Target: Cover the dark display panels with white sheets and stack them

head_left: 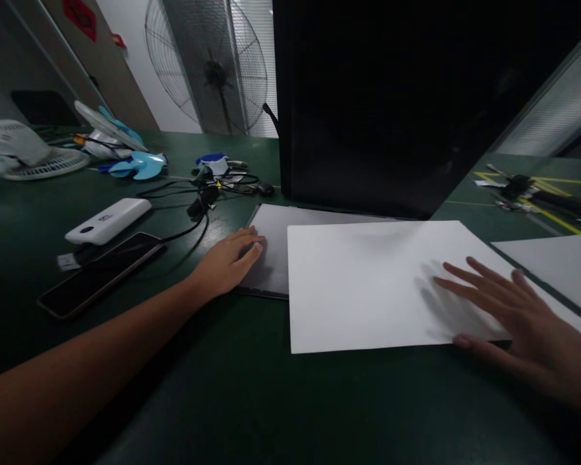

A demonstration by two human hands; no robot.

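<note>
A white sheet of paper [368, 284] lies on the dark green table [252, 400], partly over a grey flat sheet [271, 242]. My left hand [227, 261] rests flat on the grey sheet's left edge, fingers stretched out. Over the white sheet's right end lies my right hand [518, 316], fingers spread, holding nothing.
A big black box [392, 97] stands right behind the sheets. To the left lie a black phone [101, 271], a white power bank [109, 221] and black cables [193, 206]. Small fans [39, 155] and blue blades [138, 166] sit far left. Another white sheet [561, 265] lies at right.
</note>
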